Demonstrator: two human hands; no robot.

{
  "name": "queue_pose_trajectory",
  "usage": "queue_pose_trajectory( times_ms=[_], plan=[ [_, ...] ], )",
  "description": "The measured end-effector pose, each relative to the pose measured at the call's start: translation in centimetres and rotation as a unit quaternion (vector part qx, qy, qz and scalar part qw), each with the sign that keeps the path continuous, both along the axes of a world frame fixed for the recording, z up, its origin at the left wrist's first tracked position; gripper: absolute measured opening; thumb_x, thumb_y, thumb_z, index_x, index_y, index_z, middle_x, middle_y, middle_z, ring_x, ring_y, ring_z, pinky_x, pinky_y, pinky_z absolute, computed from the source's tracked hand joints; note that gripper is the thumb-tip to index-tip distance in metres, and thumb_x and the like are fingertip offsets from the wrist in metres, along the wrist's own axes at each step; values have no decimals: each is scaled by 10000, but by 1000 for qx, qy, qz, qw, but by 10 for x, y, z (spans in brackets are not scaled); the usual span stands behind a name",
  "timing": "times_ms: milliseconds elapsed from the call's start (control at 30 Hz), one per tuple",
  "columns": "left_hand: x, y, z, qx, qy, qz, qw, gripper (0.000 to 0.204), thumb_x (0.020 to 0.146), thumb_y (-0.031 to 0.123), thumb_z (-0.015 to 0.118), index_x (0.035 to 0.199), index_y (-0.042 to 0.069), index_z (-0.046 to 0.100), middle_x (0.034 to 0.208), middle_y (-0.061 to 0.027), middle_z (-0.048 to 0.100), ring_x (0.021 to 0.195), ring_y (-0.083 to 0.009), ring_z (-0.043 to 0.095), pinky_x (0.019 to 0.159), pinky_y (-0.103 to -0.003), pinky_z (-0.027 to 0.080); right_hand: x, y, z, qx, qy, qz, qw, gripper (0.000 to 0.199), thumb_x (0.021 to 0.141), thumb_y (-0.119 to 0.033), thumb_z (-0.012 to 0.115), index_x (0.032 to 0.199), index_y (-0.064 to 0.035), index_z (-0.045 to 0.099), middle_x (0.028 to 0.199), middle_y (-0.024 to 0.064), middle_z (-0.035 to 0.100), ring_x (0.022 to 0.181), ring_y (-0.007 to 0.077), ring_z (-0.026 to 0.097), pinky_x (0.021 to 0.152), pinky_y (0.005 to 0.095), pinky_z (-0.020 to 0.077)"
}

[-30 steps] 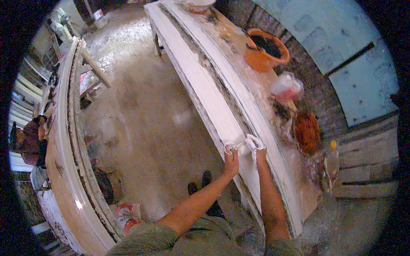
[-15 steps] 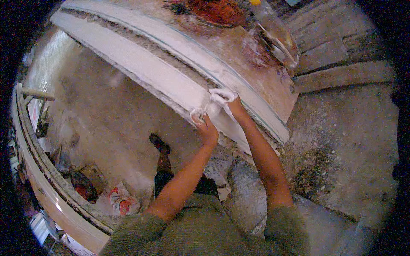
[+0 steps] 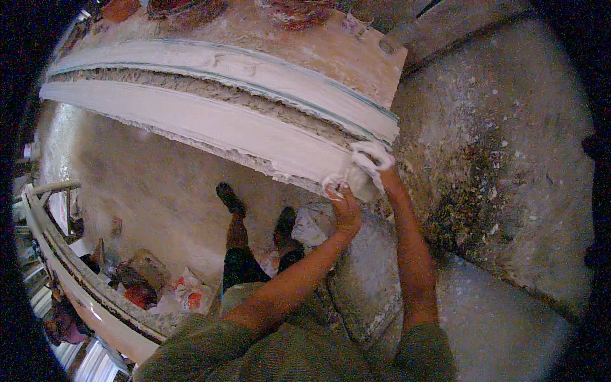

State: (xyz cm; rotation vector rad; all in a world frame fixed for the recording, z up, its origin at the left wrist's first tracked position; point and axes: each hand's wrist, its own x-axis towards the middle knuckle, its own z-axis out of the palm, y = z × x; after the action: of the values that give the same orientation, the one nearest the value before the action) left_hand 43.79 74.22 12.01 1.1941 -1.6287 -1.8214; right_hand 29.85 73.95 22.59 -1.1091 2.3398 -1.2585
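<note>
A long, curved strip of smooth white plaster (image 3: pixel 210 127) runs along the near side of the table. At its right end, my left hand (image 3: pixel 340 192) is closed at the front edge, the fingers coated in white. Just beyond it and to the right, my right hand (image 3: pixel 377 160) is also closed, with a thick white coat on thumb and fingers. Between the two hands spans a pale flat piece (image 3: pixel 361 181), gripped at its sides; its exact kind is not clear. A rough grey groove (image 3: pixel 254 97) separates this strip from a second white band (image 3: pixel 280 73) edged with green lines.
Reddish-brown basins (image 3: pixel 296 11) stand at the table's (image 3: pixel 356 44) far side. A grey slab (image 3: pixel 366 274) lies below my hands, near a white bag (image 3: pixel 313 224). Crumbs of debris (image 3: pixel 471 191) cover the floor at right. Another curved moulding (image 3: pixel 70 286) stands at left.
Both hands have moved rightward along the white strip to its right end, with the pale piece between them. My view has turned and shifted right, and my second foot now shows.
</note>
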Motion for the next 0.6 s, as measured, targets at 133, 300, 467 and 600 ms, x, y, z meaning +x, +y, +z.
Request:
queue_pose_trajectory(
  times_ms=[133,300,467,600],
  plan=[
    [8,44,-9,49,-11,-44,998,608,938,314,464,1347,-75,236,1330,-318,336,1219,-417,378,1032,-440,296,55,37,-26,-286,-209,-311,882,338,865,-174,600,1157,-6,565,1161,121,583,1076,222,547,952,341,410],
    [3,66,10,152,3,-82,985,555,927,306,486,1335,-26,308,1356,-289,339,1235,-410,376,1043,-451,293,128,57,-59,-333,-298,-437,780,363,870,-178,594,1181,1,543,1181,121,573,1083,215,544,950,337,414],
    [-11,79,75,258,78,-142,952,508,916,297,509,1324,24,380,1382,-261,341,1252,-403,374,1054,-463,290,146,97,-53,-296,-273,-470,785,387,875,-182,588,1206,8,520,1201,121,562,1091,209,541,949,332,418],
    [-9,-11,110,112,73,-272,953,630,912,365,530,1387,30,289,1175,-184,516,1020,-278,500,919,-398,393,116,114,-34,-235,-222,-450,832,408,879,-185,584,1226,14,503,1217,121,554,1097,204,538,948,329,421]
  ],
)
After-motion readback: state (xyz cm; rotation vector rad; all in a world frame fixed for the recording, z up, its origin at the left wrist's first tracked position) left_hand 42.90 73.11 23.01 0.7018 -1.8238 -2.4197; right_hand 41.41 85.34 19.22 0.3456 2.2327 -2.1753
